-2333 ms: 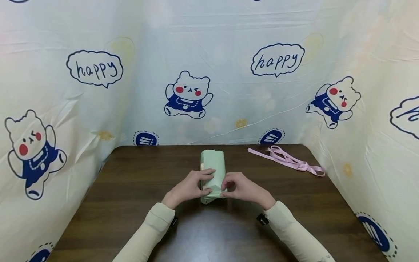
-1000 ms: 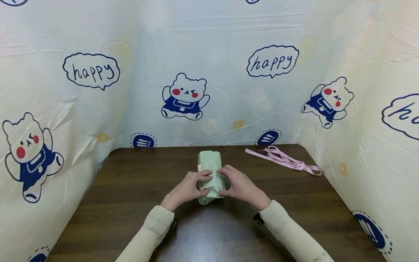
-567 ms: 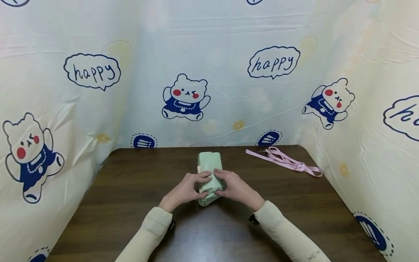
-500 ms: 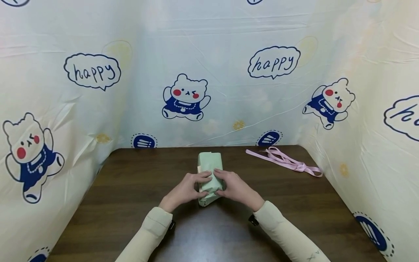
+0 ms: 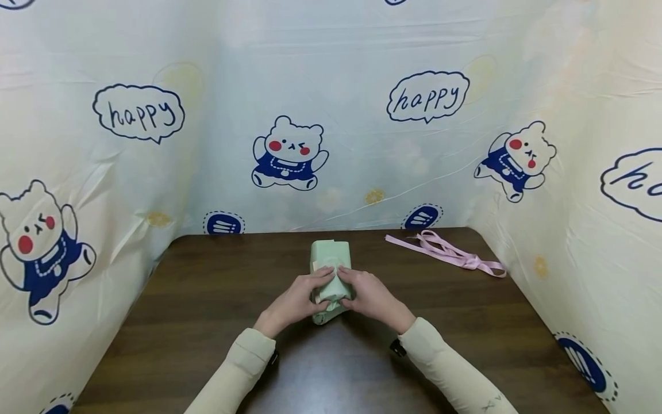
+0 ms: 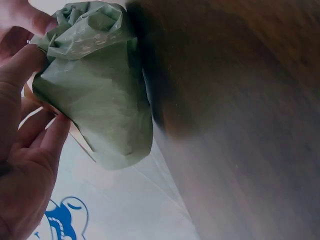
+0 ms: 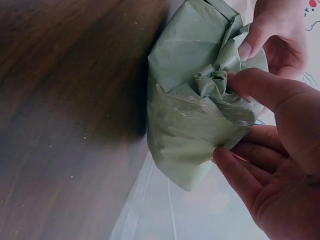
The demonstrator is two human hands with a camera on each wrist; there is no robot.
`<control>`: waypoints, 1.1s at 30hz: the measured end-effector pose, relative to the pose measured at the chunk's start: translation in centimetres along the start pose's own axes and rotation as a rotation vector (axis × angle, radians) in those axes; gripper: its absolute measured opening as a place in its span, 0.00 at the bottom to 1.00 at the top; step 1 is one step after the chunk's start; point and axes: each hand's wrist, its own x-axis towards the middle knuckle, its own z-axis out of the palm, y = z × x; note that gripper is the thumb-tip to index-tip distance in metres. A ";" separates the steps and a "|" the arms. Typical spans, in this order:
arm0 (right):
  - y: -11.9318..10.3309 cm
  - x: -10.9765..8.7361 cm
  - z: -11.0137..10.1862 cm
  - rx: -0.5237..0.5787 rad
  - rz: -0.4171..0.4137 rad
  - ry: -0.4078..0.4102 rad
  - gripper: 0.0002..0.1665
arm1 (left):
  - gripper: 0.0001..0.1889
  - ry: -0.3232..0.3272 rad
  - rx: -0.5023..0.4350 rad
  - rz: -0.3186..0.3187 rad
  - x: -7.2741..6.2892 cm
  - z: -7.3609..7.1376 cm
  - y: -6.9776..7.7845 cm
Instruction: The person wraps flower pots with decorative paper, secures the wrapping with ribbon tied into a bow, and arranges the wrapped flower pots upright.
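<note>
A package wrapped in light green paper (image 5: 331,253) lies lengthwise on the brown table, in front of the person. My left hand (image 5: 292,302) grips its left side near the close end, thumb toward that end and fingers over the top. From the right, my right hand (image 5: 373,298) holds the same end, its thumb close to the left thumb. In the right wrist view, the green paper (image 7: 185,107) is crumpled and gathered in folds by the thumbs. A beige edge strip (image 6: 80,135) shows along the package's side in the left wrist view. What is inside the paper is hidden.
A pink ribbon (image 5: 450,253), looped and knotted, lies at the table's back right. The dark wooden table (image 5: 217,287) is bounded by a printed cloth curtain (image 5: 351,75) at the back and on both sides.
My right hand has shifted from pinching the package's right edge to gripping its top and near end, closer to the left hand. The near-end paper is more bunched. The ribbon stays put.
</note>
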 end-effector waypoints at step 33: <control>11.4 1.5 -3.5 0.162 0.162 0.049 0.23 | 0.34 0.047 -0.147 -0.017 -0.6 0.5 -1.0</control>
